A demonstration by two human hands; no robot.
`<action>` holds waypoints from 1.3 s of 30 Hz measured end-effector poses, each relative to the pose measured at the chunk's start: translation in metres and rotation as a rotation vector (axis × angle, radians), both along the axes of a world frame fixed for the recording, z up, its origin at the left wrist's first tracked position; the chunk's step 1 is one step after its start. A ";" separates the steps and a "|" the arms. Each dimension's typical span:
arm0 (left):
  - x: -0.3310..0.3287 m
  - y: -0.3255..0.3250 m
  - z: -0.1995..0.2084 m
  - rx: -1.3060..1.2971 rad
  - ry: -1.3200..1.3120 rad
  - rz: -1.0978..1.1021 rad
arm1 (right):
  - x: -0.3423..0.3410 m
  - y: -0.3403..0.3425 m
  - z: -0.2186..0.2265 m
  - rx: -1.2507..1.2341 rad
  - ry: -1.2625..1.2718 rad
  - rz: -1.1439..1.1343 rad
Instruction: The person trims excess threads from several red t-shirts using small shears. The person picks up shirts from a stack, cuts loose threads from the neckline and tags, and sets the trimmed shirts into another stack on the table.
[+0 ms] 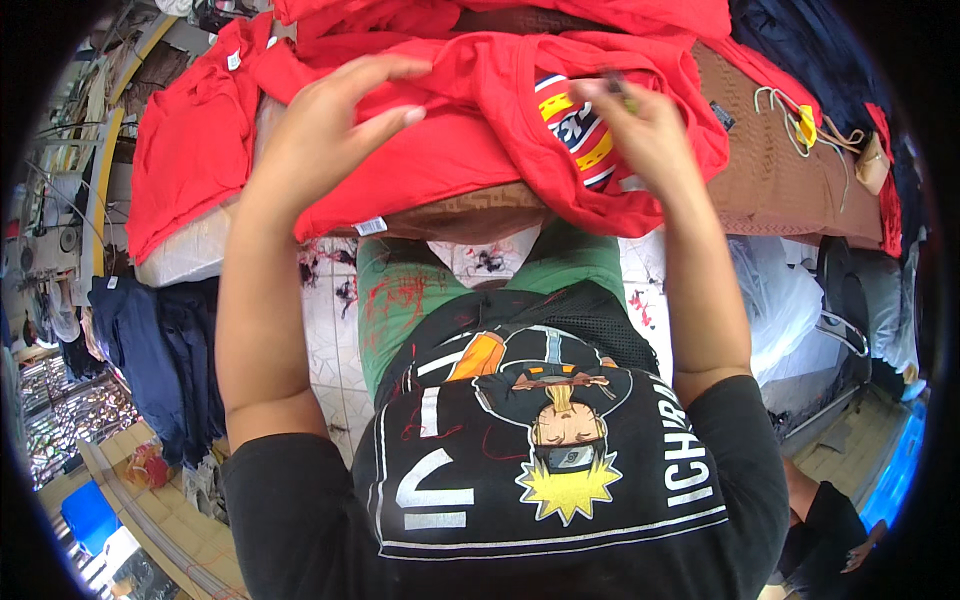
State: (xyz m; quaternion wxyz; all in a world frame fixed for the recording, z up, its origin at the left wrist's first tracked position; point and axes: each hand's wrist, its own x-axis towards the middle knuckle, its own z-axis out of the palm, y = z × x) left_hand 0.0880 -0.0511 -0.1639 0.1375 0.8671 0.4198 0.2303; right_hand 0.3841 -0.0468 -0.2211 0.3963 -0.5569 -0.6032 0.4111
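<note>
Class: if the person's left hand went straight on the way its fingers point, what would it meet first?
Probably the bunched red garment, though the height of the left hand above it is unclear.

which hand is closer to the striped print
Right. The right hand is at the right edge of the print; the left hand is off to its left, over the red cloth.

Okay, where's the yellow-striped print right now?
In the head view, the print is on the red garment, right of centre near the top, just left of the right hand.
</note>
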 end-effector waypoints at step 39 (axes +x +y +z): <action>0.080 -0.025 -0.070 -0.354 -0.450 0.118 | 0.009 -0.070 -0.028 0.306 -0.190 0.033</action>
